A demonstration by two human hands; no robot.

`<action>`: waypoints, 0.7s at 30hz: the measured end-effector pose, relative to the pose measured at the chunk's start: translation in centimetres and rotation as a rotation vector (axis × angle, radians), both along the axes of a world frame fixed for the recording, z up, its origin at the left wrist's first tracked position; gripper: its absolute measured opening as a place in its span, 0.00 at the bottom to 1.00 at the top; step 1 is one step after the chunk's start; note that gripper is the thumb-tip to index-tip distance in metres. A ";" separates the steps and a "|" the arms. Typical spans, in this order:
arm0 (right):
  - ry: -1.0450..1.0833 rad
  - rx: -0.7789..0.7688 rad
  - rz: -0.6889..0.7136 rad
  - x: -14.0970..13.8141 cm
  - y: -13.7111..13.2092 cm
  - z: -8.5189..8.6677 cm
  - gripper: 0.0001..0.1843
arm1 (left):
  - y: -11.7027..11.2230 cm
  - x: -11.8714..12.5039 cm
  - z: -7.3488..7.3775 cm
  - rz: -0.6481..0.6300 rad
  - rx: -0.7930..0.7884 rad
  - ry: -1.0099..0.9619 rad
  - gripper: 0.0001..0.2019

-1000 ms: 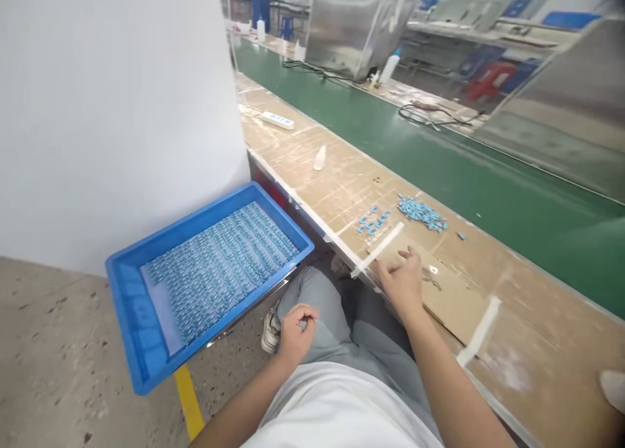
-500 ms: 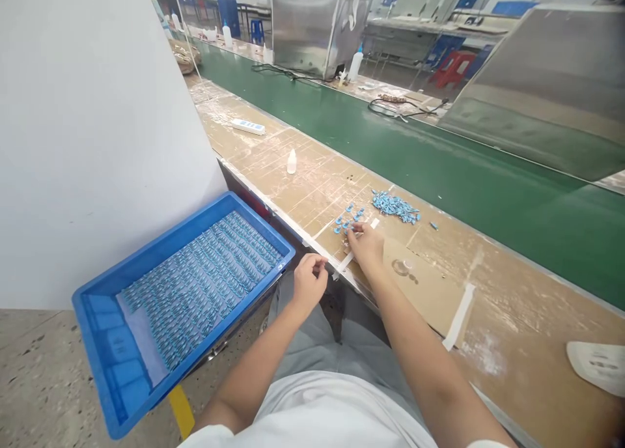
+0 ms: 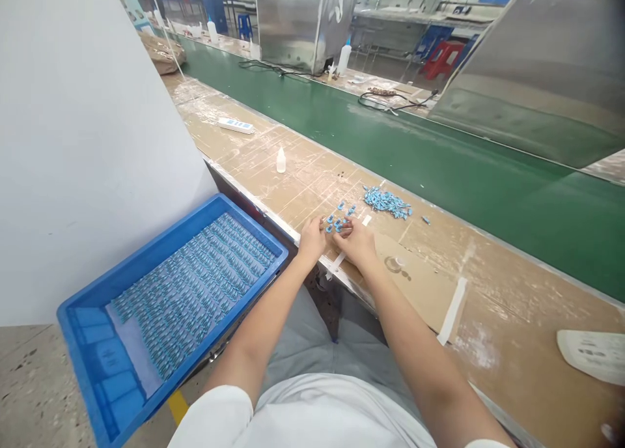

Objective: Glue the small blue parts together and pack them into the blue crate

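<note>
Loose blue parts [image 3: 338,219]: on workbench [image 3: 303,181], near its front edge. Left hand [image 3: 312,238] and right hand [image 3: 356,243] lay together over them, fingers curled, grip not discernible. Step judged: gathering pieces. Next move called for a fine pinch.

No legible txt, print on white card [image 3: 593,353] too blurry, no labels/nos. readable

Factory line: green conveyor belt [image 3: 439,168], workbench [image 3: 512,305].
</note>
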State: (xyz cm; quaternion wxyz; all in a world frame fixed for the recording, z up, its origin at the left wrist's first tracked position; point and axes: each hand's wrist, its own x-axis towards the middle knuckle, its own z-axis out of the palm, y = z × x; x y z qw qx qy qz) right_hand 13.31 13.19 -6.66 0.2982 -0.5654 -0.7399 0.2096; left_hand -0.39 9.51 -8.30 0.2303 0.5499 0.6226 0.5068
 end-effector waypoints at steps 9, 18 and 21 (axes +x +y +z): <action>-0.263 0.131 0.043 -2.3 1.8 0.2 0.19 | -2.8 -1.1 -1.8 0.202 0.045 -0.189 0.13; -0.195 0.149 0.132 -2.6 2.3 -0.6 0.15 | -2.9 -1.3 -0.9 0.186 0.019 -0.086 0.17; -0.155 0.129 0.115 -2.4 2.4 -0.5 0.15 | -1.2 -1.6 -0.2 0.143 0.011 0.029 0.20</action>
